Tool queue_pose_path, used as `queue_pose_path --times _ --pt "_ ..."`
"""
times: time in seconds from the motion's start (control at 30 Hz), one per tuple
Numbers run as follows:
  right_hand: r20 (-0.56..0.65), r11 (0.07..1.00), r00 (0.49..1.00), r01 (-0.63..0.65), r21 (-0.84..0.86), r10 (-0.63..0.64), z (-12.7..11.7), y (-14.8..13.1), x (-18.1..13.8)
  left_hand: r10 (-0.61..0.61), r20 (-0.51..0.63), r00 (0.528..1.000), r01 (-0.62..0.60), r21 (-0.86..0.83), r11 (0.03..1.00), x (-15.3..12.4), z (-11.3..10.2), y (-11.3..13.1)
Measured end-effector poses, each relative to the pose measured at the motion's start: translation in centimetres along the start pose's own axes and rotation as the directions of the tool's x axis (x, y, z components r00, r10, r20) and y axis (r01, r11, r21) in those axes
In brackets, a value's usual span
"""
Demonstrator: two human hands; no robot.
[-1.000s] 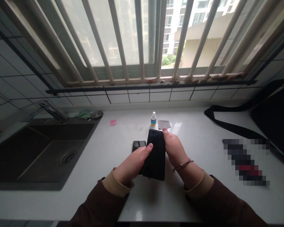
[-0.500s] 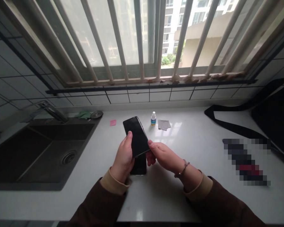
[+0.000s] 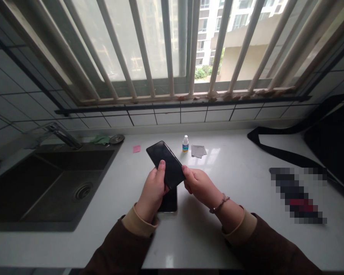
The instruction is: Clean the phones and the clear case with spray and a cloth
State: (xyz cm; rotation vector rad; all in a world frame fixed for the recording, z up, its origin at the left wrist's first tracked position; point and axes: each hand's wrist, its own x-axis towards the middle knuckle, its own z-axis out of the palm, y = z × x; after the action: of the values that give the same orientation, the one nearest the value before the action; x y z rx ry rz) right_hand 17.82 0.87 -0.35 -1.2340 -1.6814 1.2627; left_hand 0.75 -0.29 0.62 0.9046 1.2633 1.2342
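Head view: smartphone (image 3: 165, 164) in left hand (image 3: 151, 194)

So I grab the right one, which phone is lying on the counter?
The lower phone, lying flat; the other phone is raised between your left hand and right hand.

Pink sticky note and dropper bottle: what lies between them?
The upper end of a black smartphone, hand-held above the counter, in the head view.

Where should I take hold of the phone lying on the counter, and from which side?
Come from the near side, just right of the left hand, and grip the exposed near end of the lying phone. It lies flat, with its far end hidden behind the held phone, so its free right edge and near corner are the best hold.
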Motion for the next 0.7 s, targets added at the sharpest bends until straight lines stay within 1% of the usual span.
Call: queue_pose_path --times 0.07,0.13,0.17,0.23,0.3,0.4,0.5,0.6,0.7 --pt "0.034 0.994 0.999 0.002 0.107 -0.005 -0.02 0.09 0.00 0.073 0.014 0.997 -0.074 0.053 0.996 -0.18 -0.07 0.10" --pt "0.129 0.973 0.992 -0.034 0.228 0.005 0.02 0.14 -0.07 0.110 0.012 0.994 -0.111 0.074 0.991 -0.36 -0.08 0.23" --pt "0.203 0.962 0.979 -0.066 0.264 0.012 0.07 0.14 -0.14 0.114 0.005 0.993 -0.114 0.087 0.990 -0.43 -0.06 0.28" --pt "0.348 0.951 0.937 -0.127 0.281 0.022 0.23 0.08 -0.31 0.110 -0.004 0.994 -0.109 0.128 0.986 -0.53 -0.03 0.37" --pt "0.425 0.948 0.905 -0.152 0.281 0.018 0.42 -0.01 -0.49 0.107 0.006 0.994 -0.107 0.175 0.979 -0.57 -0.03 0.39" --pt "0.424 0.938 0.905 -0.146 0.313 -0.001 0.55 -0.06 -0.64 0.091 0.041 0.995 -0.098 0.206 0.974 -0.53 -0.13 0.28" --pt "0.399 0.946 0.917 -0.139 0.293 0.011 0.47 0.02 -0.63 0.091 0.057 0.994 -0.102 0.211 0.972 -0.45 -0.24 0.10" --pt "0.377 0.960 0.926 -0.120 0.251 0.017 0.35 0.07 -0.57 0.116 0.058 0.992 -0.125 0.197 0.972 -0.45 -0.29 0.10" --pt "0.388 0.965 0.921 -0.105 0.240 0.004 0.26 0.12 -0.41 0.137 0.039 0.990 -0.142 0.210 0.967 -0.50 -0.29 0.28"
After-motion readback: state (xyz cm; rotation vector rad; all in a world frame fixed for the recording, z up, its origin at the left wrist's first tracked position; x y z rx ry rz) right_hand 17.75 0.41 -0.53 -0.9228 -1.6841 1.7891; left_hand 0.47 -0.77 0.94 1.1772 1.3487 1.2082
